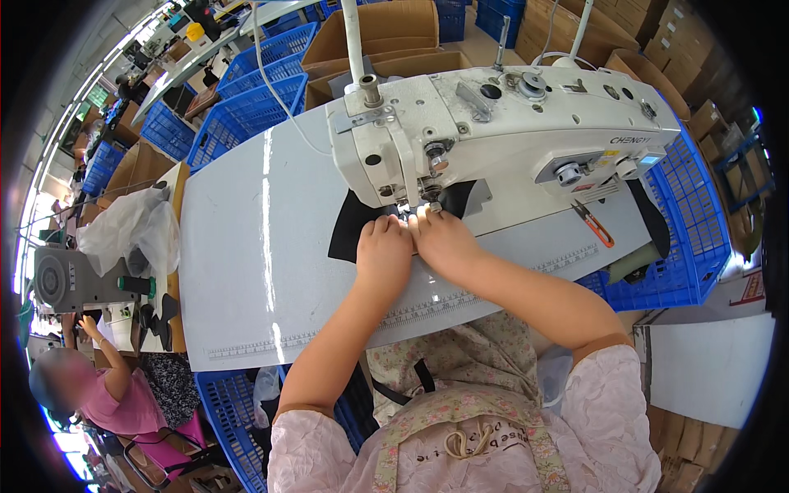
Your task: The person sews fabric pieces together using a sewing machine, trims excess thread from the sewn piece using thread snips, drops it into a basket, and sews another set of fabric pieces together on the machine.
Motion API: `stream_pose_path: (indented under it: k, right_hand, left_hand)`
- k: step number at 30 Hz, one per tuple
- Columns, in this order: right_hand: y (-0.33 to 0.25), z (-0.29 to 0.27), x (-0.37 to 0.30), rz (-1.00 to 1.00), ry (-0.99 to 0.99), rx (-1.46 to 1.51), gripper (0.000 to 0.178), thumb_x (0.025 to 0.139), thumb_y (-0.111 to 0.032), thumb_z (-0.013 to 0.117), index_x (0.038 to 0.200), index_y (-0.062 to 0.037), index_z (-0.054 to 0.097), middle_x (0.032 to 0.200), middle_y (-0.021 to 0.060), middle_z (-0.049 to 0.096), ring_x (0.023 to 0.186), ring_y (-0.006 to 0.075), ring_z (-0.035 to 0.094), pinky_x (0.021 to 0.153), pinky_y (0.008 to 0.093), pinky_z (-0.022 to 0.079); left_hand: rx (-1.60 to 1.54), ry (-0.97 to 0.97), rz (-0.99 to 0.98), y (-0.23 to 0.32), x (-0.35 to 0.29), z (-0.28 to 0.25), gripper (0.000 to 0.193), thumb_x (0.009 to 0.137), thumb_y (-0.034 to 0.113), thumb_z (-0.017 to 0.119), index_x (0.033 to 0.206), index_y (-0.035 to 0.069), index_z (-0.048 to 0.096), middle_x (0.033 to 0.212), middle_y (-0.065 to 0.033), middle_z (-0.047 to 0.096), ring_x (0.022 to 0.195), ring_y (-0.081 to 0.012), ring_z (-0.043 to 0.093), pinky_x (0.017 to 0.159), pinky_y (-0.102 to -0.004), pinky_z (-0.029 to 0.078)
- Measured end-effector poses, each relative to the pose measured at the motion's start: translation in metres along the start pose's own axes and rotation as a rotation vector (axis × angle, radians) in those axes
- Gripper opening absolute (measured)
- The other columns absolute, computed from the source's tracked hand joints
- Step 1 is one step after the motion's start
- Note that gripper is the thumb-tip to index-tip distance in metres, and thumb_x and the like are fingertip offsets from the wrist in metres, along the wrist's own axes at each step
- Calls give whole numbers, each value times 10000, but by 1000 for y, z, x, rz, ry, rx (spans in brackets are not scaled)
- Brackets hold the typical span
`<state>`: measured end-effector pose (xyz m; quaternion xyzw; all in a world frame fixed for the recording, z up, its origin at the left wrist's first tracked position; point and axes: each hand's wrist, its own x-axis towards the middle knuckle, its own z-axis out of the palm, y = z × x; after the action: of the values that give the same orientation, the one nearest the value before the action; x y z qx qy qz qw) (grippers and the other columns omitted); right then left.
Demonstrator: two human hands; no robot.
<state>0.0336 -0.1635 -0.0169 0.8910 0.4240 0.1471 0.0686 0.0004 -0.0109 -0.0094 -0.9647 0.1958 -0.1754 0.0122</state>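
Note:
A white industrial sewing machine [485,123] stands over the table, its needle area close to my fingertips. A black piece of fabric [347,226] lies flat under the presser foot and spreads out to both sides of it. My left hand [385,249] has its fingers bent and closed on the fabric's near edge, just left of the needle. Right beside it, almost touching, my right hand [442,240] grips the same edge with closed fingers. The fingertips and the fabric under them are partly hidden.
Orange-handled thread snips [593,224] lie on the grey-white table [230,246], right of my hands. A ruler strip [444,309] runs along its near edge. Blue crates [699,222] stand right and behind, with cardboard boxes [374,29]. Another person [136,394] sits at a machine to the left.

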Motion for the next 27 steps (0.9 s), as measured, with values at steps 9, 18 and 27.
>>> stream_pose_path:
  k: [9,18,27]
  right_hand:
    - [3,-3,2,5,5,61,299,763,-137,589,1016,20,617,976,131,646,934,239,630,791,319,505]
    - [22,-30,-2,19,2,84,112,731,-118,617,756,-58,707,826,91,677,830,234,641,738,344,466]
    - [6,-26,-2,-109,-118,51,148,720,-114,612,799,-15,688,779,90,665,819,239,629,784,331,470]
  left_hand:
    - [6,-6,-20,0,2,1,267,761,97,590,978,-44,654,1026,-121,658,1009,-256,590,886,-350,451]
    - [102,-42,-21,13,-16,-31,305,762,84,575,1039,-16,655,1106,-132,660,1095,-265,593,939,-379,449]
    - [-168,-70,-33,0,-13,-41,240,736,24,590,953,46,690,1028,-67,691,1008,-244,630,877,-372,469]
